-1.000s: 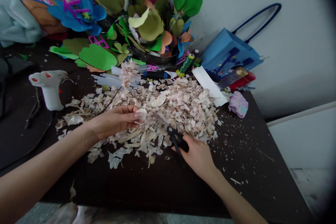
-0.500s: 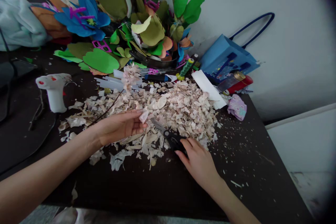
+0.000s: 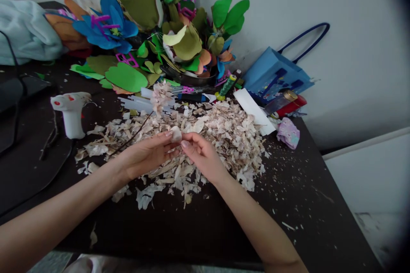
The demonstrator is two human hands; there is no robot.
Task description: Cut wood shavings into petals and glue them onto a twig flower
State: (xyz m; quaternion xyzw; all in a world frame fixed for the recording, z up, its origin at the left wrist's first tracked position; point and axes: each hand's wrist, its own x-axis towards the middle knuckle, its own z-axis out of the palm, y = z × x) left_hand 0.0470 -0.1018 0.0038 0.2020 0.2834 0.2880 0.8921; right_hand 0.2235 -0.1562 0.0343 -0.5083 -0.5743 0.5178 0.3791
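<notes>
Over the heap of dried petals and scraps [image 3: 237, 136], my left hand [image 3: 149, 151] pinches a small pale petal [image 3: 176, 134] between thumb and fingertips. My right hand [image 3: 205, 155] meets it from the right, its thumb and forefinger closed at the petal's edge. No scissors show in either hand, and I cannot see where they lie. Just beyond my left hand, a twig topped with a cluster of pale pink petals [image 3: 161, 96] rests across the heap, the lower end of its stem hidden behind my wrist.
A white glue gun [image 3: 72, 115] with a cord stands at left. Behind the heap are glue sticks [image 3: 134, 104], a green thread spool [image 3: 228, 85] and a white strip [image 3: 254, 111]. Large cloth flowers [image 3: 118, 21] fill the back; a blue bag [image 3: 275, 72] leans against the wall.
My right hand has let go of the black-handled scissors, which no longer show, and has moved up and left to the petal in my left hand. The view has shifted slightly.
</notes>
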